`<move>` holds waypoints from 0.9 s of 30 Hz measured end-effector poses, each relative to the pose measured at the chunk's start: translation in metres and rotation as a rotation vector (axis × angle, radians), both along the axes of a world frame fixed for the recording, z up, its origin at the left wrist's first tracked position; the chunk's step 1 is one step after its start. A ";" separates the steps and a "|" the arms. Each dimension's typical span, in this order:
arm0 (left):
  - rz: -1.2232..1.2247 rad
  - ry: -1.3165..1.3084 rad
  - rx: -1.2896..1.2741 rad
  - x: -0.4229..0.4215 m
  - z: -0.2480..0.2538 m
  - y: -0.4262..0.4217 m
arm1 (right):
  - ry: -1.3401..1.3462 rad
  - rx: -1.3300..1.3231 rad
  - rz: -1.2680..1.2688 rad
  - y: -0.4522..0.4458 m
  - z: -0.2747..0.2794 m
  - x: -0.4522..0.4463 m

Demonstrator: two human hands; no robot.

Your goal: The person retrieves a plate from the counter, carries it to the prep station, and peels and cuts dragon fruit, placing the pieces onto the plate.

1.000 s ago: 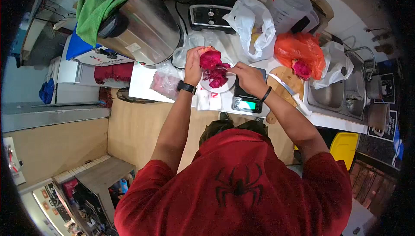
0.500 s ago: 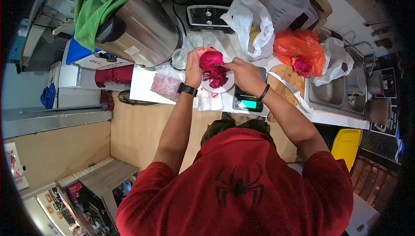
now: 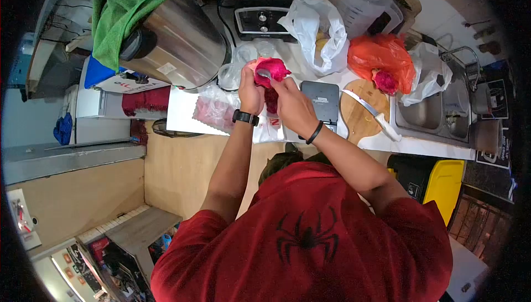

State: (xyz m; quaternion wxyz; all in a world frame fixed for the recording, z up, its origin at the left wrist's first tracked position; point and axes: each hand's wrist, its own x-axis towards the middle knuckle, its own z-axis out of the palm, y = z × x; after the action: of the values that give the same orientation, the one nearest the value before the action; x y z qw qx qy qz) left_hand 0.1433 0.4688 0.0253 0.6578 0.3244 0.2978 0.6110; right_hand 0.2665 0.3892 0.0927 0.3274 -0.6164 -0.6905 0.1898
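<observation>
My left hand (image 3: 250, 93) is wrapped round a hollowed pink dragon fruit shell (image 3: 279, 68), tilted so its inside shows. A metal spoon (image 3: 264, 73) reaches into the shell, its handle pinched in my right hand (image 3: 293, 102). Dark red fruit flesh (image 3: 271, 101) lies below the shell, partly hidden between my hands; the plate under it is mostly covered. Just right of my right hand is a black kitchen scale (image 3: 321, 100). Further right, a knife with a white handle (image 3: 389, 128) lies on a round wooden board (image 3: 362, 108).
A steel container (image 3: 185, 44) with a green towel (image 3: 124, 11) stands at the left. Behind my hands are plastic cups (image 3: 225, 75) and a white bag (image 3: 318, 33). An orange bag (image 3: 376, 58) with another pink fruit (image 3: 384, 81) sits near the sink (image 3: 419, 115).
The shell has turned so its hollow faces up towards me. My right hand has moved left and closer to the shell, uncovering more of the scale.
</observation>
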 end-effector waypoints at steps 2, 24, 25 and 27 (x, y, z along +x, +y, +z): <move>-0.011 -0.003 0.001 -0.001 0.005 -0.002 | -0.044 -0.036 0.052 -0.002 -0.001 0.008; 0.023 0.303 0.142 -0.017 -0.007 0.012 | -0.222 -0.002 0.224 0.006 -0.015 0.031; 0.024 0.304 0.140 -0.018 -0.006 0.011 | -0.221 -0.003 0.226 0.007 -0.011 0.029; 0.006 0.432 0.179 -0.017 -0.002 0.011 | -0.199 0.020 0.174 0.014 -0.001 0.029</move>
State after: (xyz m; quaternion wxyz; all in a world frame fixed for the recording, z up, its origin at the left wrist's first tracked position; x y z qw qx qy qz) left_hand 0.1262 0.4796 0.0230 0.5454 0.5038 0.3776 0.5534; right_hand 0.2959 0.4029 0.0915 0.2455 -0.5669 -0.7722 0.1485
